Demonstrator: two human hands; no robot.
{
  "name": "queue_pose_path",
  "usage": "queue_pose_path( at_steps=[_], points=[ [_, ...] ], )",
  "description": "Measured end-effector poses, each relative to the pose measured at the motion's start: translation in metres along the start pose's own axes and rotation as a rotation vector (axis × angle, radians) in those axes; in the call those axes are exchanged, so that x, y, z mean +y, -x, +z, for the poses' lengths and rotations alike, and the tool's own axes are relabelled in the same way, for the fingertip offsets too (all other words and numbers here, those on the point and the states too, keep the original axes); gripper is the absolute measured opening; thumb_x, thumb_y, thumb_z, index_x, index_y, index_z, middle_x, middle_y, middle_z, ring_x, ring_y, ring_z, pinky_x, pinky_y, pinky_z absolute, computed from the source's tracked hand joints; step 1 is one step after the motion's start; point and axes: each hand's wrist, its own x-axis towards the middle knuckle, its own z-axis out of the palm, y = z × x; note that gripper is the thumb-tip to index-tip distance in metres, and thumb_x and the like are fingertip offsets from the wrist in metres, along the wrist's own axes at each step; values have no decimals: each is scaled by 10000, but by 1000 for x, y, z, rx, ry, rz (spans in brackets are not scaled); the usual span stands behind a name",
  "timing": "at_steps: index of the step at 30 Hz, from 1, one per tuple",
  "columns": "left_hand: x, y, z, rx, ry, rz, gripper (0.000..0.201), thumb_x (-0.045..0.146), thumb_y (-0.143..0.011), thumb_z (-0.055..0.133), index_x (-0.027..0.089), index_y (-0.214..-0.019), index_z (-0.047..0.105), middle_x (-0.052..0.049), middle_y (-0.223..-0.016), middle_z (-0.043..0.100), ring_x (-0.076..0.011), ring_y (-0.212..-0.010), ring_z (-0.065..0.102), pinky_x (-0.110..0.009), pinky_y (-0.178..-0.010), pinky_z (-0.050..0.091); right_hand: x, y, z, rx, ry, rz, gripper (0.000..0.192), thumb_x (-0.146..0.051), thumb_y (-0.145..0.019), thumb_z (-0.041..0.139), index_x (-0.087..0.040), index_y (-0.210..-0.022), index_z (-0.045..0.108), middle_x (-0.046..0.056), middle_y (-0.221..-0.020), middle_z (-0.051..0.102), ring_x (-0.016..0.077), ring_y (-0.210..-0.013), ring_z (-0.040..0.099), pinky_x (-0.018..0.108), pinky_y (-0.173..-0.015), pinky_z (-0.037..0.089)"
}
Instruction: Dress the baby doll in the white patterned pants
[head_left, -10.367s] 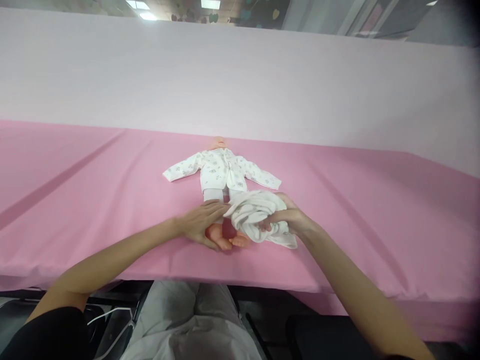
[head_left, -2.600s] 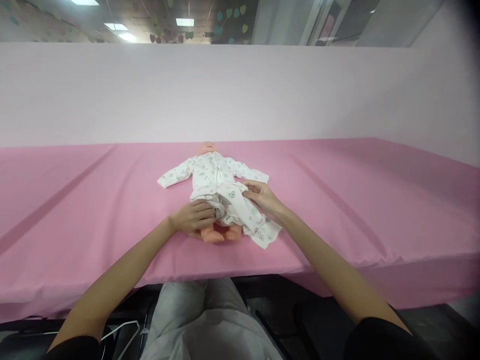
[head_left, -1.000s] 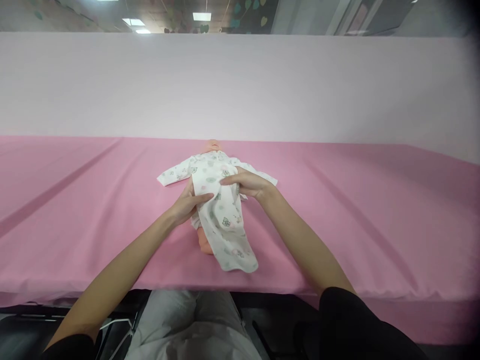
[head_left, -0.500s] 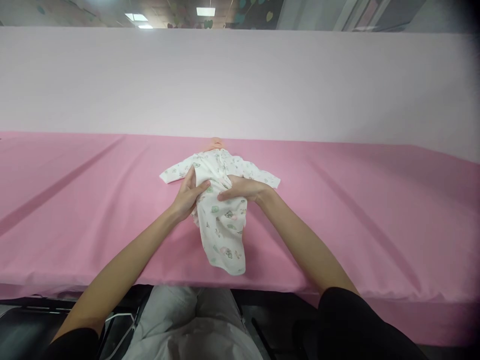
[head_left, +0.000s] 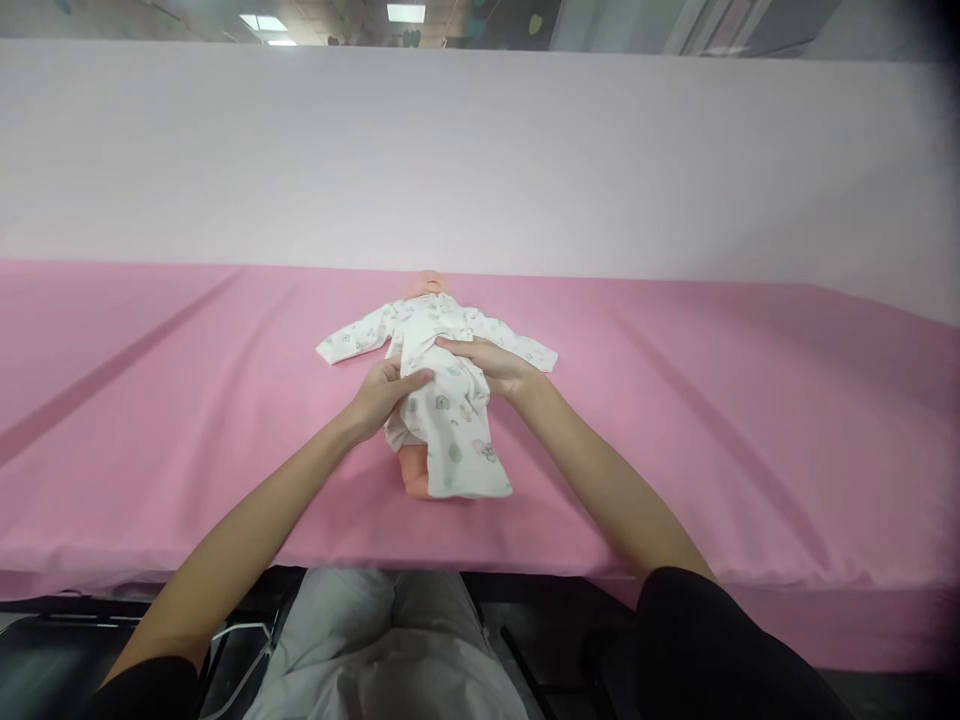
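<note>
A baby doll (head_left: 415,474) lies on its back on the pink cloth, its head end away from me. It wears a white baby garment (head_left: 459,440) with a small green and pink print, both sleeves spread out to the sides. My left hand (head_left: 386,395) is closed on the garment at the doll's left-hand side in view, thumb on top and fingers partly hidden. On the other side, my right hand (head_left: 491,365) holds the garment at the waist, its thumb across the front. The loose lower panel hangs over the legs, and one bare leg shows beside it.
A pink cloth (head_left: 675,430) covers the table, with its front edge just before my lap. Behind it rises a plain white partition (head_left: 480,160). Below the edge are my grey trousers (head_left: 375,640) and dark chair parts (head_left: 60,660).
The garment's lower panel has dropped flatter and swung to the right, uncovering a bare leg on the left. My left hand has shifted slightly down, and my right thumb has moved up.
</note>
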Motion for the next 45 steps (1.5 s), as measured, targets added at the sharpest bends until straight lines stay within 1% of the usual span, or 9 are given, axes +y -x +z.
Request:
queue_pose_path(
  at_steps=[5, 9, 15, 18, 22, 26, 31, 39, 45],
  points=[
    [2, -6, -6, 111, 154, 116, 356, 421, -764, 693, 150, -981, 616, -47, -812, 691, -153, -709, 657, -234, -609, 499, 4, 8, 10, -47, 111, -21, 293, -321, -780, 711, -144, -1005, 652, 73, -957, 701, 177, -835, 670, 251, -703, 577],
    [0, -6, -3, 104, 176, 90, 383, 456, -783, 663, 152, -1008, 596, -55, -860, 684, -170, -783, 662, -252, -663, 513, 2, 14, 13, -149, 268, -36, 484, -148, -604, 816, -187, -1053, 640, 37, -974, 702, 178, -882, 663, 269, -796, 559],
    [-10, 1, 5, -28, 35, 72, 528, 406, -735, 718, 194, -1168, 503, -43, -893, 691, -207, -821, 669, -300, -718, 512, -1, 9, 7, -140, -3, 0, 125, -152, -691, 632, -118, -811, 632, 58, -727, 692, 184, -669, 656, 275, -654, 562],
    [-10, 2, 5, -90, 9, 45, 661, 325, -656, 791, 206, -1213, 457, -51, -929, 690, -214, -837, 670, -318, -746, 514, -2, 9, 6, -156, -122, 82, 186, -192, -740, 536, -110, -884, 620, 86, -778, 701, 212, -686, 660, 319, -622, 564],
    [-2, -2, -2, 76, 89, 113, 599, 357, -692, 759, 217, -1198, 471, -34, -897, 679, -180, -790, 658, -298, -734, 507, -1, 8, 8, -141, -111, 93, 204, -204, -813, 525, -103, -968, 611, 92, -822, 703, 187, -700, 662, 277, -613, 558],
    [6, -6, -8, 254, 141, 122, 598, 350, -703, 745, 234, -1226, 481, 19, -764, 634, -134, -713, 620, -257, -709, 483, 6, 8, 8, -148, 49, 14, 259, -250, -758, 703, -117, -968, 630, 75, -834, 701, 166, -730, 666, 237, -649, 560],
    [4, -5, -6, 172, 129, 77, 472, 366, -742, 703, 205, -1145, 517, 4, -804, 646, -133, -700, 619, -244, -653, 480, 7, 14, 12, -286, 192, -35, 511, -182, -587, 835, -152, -1055, 634, 57, -932, 704, 186, -861, 669, 250, -734, 563],
    [-5, -4, -8, 29, 9, 126, 547, 399, -645, 767, 172, -1112, 594, -40, -882, 693, -177, -776, 652, -262, -679, 501, 2, 12, 15, -84, 140, -111, 388, -255, -663, 794, -133, -996, 636, 81, -866, 703, 194, -810, 670, 270, -680, 575],
    [-2, -7, -13, 68, 12, 141, 520, 315, -678, 751, 192, -1161, 600, -68, -1023, 693, -193, -889, 657, -274, -760, 511, 8, 11, 15, -39, 140, -119, 319, -195, -675, 754, -131, -964, 635, 59, -751, 692, 191, -717, 663, 273, -618, 560]
  ],
)
